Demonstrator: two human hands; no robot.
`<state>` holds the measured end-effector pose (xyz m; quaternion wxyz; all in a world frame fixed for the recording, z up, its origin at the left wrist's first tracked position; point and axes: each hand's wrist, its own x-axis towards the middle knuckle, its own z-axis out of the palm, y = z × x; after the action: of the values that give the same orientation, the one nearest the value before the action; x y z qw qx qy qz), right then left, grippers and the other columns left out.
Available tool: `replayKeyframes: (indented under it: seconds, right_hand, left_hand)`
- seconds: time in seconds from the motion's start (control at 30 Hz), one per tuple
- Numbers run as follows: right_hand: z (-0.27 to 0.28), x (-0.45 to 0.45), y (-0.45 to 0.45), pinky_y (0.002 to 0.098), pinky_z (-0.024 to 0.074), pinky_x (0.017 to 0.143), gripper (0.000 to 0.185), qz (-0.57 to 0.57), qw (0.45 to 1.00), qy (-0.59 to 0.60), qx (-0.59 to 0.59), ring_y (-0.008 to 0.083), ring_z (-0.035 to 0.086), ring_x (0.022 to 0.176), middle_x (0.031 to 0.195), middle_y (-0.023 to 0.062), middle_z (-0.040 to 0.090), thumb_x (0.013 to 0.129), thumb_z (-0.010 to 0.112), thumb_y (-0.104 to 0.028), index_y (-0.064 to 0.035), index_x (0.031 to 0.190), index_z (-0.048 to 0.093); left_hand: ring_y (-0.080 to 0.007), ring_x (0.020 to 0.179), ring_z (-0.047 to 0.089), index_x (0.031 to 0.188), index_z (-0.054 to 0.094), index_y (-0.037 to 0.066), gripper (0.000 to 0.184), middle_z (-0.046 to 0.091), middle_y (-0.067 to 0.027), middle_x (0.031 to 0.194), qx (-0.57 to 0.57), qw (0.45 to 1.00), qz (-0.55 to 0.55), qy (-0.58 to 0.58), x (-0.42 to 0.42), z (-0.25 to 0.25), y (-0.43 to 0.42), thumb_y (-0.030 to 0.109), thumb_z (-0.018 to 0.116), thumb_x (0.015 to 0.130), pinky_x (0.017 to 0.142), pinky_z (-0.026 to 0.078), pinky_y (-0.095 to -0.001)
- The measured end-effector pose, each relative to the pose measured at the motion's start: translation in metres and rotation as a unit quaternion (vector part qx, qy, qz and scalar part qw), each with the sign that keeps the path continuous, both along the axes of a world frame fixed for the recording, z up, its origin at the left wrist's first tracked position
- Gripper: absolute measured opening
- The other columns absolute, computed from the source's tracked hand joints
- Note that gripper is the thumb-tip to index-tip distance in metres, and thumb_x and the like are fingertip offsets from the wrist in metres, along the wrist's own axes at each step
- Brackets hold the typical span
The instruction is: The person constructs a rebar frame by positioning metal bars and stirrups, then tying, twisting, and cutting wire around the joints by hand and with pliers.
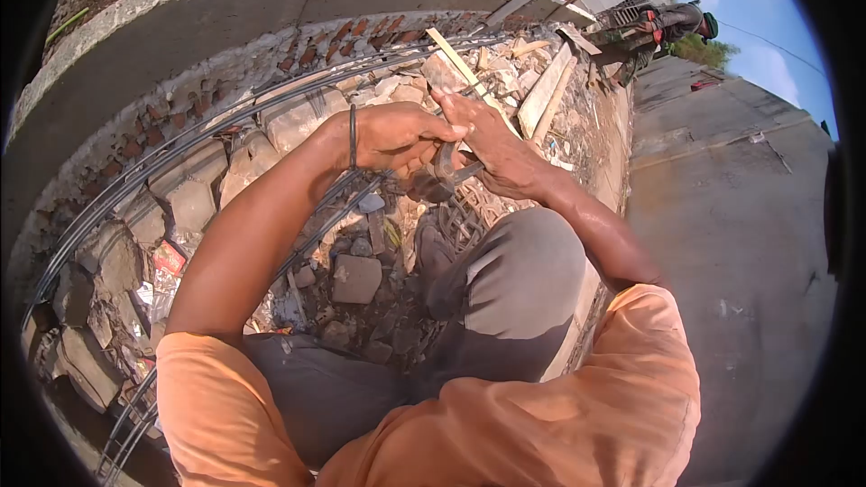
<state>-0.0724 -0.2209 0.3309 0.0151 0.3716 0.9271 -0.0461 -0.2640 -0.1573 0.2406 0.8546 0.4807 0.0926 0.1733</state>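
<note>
My left hand, with a black band at its wrist, is closed, its fingers curled and its thumb reaching toward my right hand. What lies inside its fingers is hidden. My right hand meets it from the right, tilted, with its fingers bent around a dark curved metal tool. Part of that tool shows between the two palms; its exact kind is unclear. Thin steel bars run past just below my left hand. Under both hands is my bent knee in grey trousers, near a shoe.
Broken concrete and brick rubble covers the ground. Long steel bars curve along a low brick-and-concrete wall at left. Wooden planks lie ahead. A grey wall stands at right. Another person is farther off.
</note>
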Motion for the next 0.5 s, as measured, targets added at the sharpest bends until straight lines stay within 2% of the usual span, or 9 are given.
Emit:
replayKeyframes:
  seconds: [0.03,0.1,0.17,0.23,0.3,0.37,0.4,0.43,0.5]
  right_hand:
    - [-0.002,0.003,-0.001,0.0435,0.0303,0.11,0.063,-0.011,0.997,0.028,-0.068,0.0351,0.038,0.133,0.146,0.0179,0.036,0.088,0.056,-0.006,-0.0046,0.146,0.029]
    - [0.002,0.0,0.001,0.0415,0.0351,0.106,0.044,-0.24,0.927,0.034,-0.287,0.0311,0.048,0.125,0.137,0.0147,0.05,0.094,0.052,-0.012,-0.0028,0.136,0.045]
    - [-0.031,0.023,0.0,0.0382,0.041,0.099,0.03,-0.272,0.879,0.218,-0.325,0.0243,0.056,0.114,0.131,0.0113,0.055,0.097,0.05,-0.02,-0.0026,0.119,0.061]
    - [-0.058,0.056,0.002,0.0343,0.0424,0.092,0.029,-0.325,0.87,0.149,-0.341,0.0179,0.057,0.105,0.118,0.0093,0.062,0.096,0.052,-0.023,-0.0028,0.111,0.066]
    - [-0.078,0.077,0.001,0.0325,0.0441,0.079,0.025,-0.412,0.836,0.055,-0.357,0.017,0.058,0.082,0.084,0.0048,0.065,0.09,0.056,-0.02,-0.0037,0.107,0.067]
    - [-0.13,0.124,0.0,0.0327,0.0449,0.075,0.021,-0.371,0.861,0.043,-0.345,0.0191,0.058,0.078,0.081,0.0091,0.064,0.088,0.057,-0.016,-0.0033,0.103,0.065]
    - [-0.121,0.107,-0.003,0.0339,0.0452,0.075,0.02,-0.367,0.861,-0.014,-0.352,0.0225,0.059,0.077,0.08,0.0116,0.064,0.087,0.056,-0.014,-0.0028,0.102,0.064]
    - [-0.111,0.09,-0.006,0.0351,0.0455,0.075,0.019,-0.362,0.858,-0.072,-0.356,0.0259,0.06,0.077,0.078,0.0142,0.064,0.086,0.056,-0.012,-0.0023,0.101,0.063]
    - [-0.13,0.094,-0.012,0.0393,0.0456,0.087,0.039,-0.29,0.904,-0.103,-0.296,0.0345,0.058,0.099,0.103,0.0217,0.061,0.083,0.051,-0.005,0.0007,0.121,0.052]
  left_hand:
    - [-0.0145,0.045,0.06,0.091,0.066,-0.005,0.048,0.062,-0.0121,0.06,-0.015,1.0,0.012,-0.02,0.002,0.001,-0.009,0.04,0.049,0.097,0.042,0.049,-0.0284]
    - [-0.0131,0.045,0.059,0.089,0.067,-0.001,0.058,0.063,-0.0109,0.06,-0.034,0.998,-0.046,-0.007,-0.01,0.006,-0.004,0.05,0.041,0.098,0.044,0.049,-0.0266]
    - [-0.0131,0.046,0.059,0.088,0.068,-0.002,0.067,0.063,-0.0102,0.061,0.008,0.991,0.009,0.131,-0.003,-0.018,0.004,0.056,0.035,0.098,0.045,0.049,-0.0281]
    - [-0.0153,0.05,0.061,0.088,0.068,0.0,0.048,0.064,-0.0097,0.062,0.06,0.957,0.103,0.264,-0.004,-0.037,0.001,0.042,0.046,0.096,0.047,0.049,-0.0292]
    - [-0.0166,0.052,0.062,0.089,0.069,0.001,0.034,0.064,-0.0098,0.063,0.105,0.917,0.153,0.353,0.002,-0.086,0.003,0.031,0.054,0.093,0.047,0.049,-0.0303]
    - [-0.0211,0.059,0.065,0.089,0.069,0.002,0.017,0.066,-0.0121,0.067,0.36,0.8,0.103,0.469,-0.002,-0.115,-0.005,0.015,0.06,0.083,0.053,0.05,-0.0351]
    - [-0.0303,0.07,0.066,0.092,0.067,0.002,0.02,0.068,-0.0172,0.077,0.342,0.792,0.162,0.479,-0.002,-0.119,-0.021,0.01,0.057,0.077,0.065,0.051,-0.0403]
    - [-0.0326,0.075,0.065,0.095,0.067,0.002,0.022,0.068,-0.0185,0.08,0.357,0.79,0.162,0.472,-0.002,-0.126,-0.03,0.01,0.057,0.077,0.068,0.05,-0.0409]
    - [-0.0373,0.083,0.065,0.1,0.066,0.002,0.025,0.067,-0.0211,0.086,0.386,0.784,0.166,0.456,-0.002,-0.146,-0.046,0.01,0.056,0.078,0.076,0.05,-0.0421]
